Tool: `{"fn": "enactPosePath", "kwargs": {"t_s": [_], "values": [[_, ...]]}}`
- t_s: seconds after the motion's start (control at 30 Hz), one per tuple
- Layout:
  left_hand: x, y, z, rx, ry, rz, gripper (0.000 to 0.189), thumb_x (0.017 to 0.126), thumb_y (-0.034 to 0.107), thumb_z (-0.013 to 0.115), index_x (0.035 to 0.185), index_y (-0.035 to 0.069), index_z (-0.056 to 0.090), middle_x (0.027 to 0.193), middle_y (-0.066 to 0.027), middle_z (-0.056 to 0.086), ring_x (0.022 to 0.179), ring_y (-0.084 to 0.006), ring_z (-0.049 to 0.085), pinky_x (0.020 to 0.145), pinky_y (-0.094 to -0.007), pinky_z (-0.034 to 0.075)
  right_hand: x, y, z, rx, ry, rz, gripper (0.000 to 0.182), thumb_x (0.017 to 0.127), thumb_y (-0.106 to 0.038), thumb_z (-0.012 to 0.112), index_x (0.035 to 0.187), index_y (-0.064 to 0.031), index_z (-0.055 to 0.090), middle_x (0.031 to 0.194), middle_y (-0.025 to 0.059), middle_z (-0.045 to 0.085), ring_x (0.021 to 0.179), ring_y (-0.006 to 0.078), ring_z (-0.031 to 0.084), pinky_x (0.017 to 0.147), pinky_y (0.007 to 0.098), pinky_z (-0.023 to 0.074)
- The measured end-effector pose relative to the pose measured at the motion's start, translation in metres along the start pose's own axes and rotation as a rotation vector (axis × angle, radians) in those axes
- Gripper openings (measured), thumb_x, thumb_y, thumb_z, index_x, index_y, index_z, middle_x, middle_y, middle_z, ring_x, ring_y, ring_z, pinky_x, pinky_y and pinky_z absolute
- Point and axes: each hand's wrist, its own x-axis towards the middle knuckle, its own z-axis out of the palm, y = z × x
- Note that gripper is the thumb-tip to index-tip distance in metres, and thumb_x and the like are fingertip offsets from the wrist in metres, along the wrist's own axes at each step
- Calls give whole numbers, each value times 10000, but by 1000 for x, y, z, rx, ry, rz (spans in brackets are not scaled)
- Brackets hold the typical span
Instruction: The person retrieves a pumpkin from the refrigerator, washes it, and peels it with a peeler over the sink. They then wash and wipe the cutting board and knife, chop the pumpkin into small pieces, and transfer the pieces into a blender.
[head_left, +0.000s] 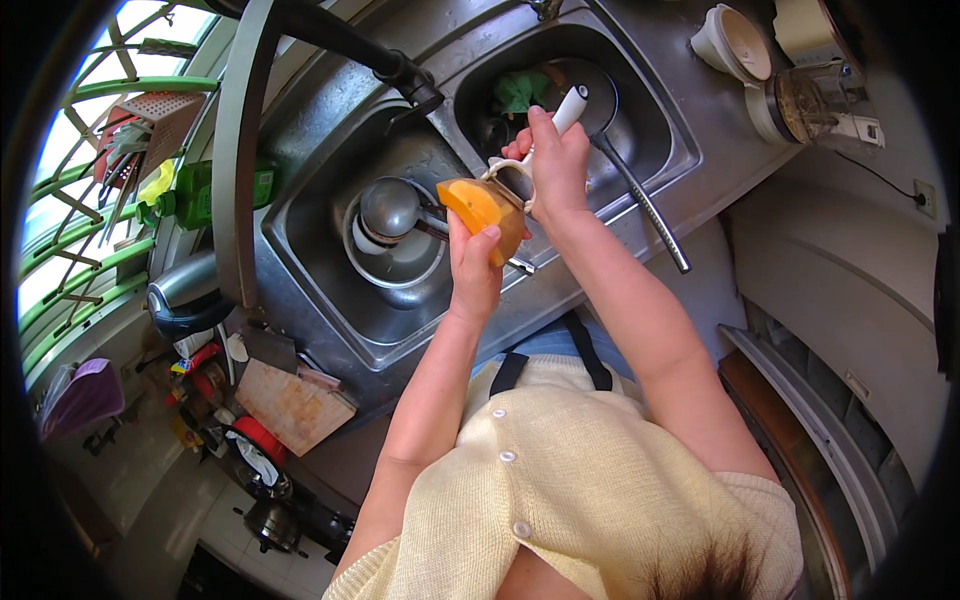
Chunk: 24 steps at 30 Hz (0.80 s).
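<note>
My left hand holds a piece of orange-fleshed squash over the front rim of the double sink. In my right hand is the white handle of a peeler, whose head meets the upper right side of the squash. Below in the left basin a metal ladle rests in a round metal pot. Inside the right basin lie a green leaf and a round pan or strainer, partly hidden, with a long metal handle reaching over the front edge.
A black faucet reaches over the sink divider. At right stand nested pale bowls and a clear food processor or blender. A green bottle stands by the window; a wooden cutting board is at lower left.
</note>
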Motion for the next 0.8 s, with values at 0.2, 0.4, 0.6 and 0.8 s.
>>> {"fn": "enactPosePath", "kwargs": {"t_s": [0.2, 0.4, 0.6, 0.8], "values": [[4, 3, -3, 108, -29, 23, 623, 836, 211, 538, 1396, 72, 301, 1251, -113, 490, 1095, -213, 550, 881, -367, 532, -9, 3, 4, -91, -75, -83, 212, 963, -184, 581, 943, -26, 440, 636, 50, 524, 513, 133, 534, 555, 300, 499], [5, -1, -15, 77, -18, -32, 612, 826, 225, 528, 1378, 72, 315, 1242, -113, 493, 1078, -207, 556, 854, -367, 543, 15, 30, -7, -134, -59, -11, 243, 943, -201, 595, 932, -2, 456, 636, 63, 547, 501, 148, 558, 522, 292, 489], [5, -6, -19, 61, 12, -58, 586, 826, 244, 531, 1355, 69, 348, 1217, -115, 510, 1060, -214, 565, 812, -369, 549, 21, 40, -12, -175, -84, 5, 216, 956, -206, 585, 884, -38, 469, 624, 50, 526, 503, 133, 535, 603, 336, 560], [4, -11, -26, 25, 0, -91, 544, 842, 246, 513, 1337, 73, 368, 1201, -111, 520, 1032, -206, 571, 789, -362, 552, 24, 45, -18, -172, -170, 40, 221, 953, -214, 583, 956, -33, 457, 620, 53, 526, 493, 137, 532, 609, 341, 565]]}}
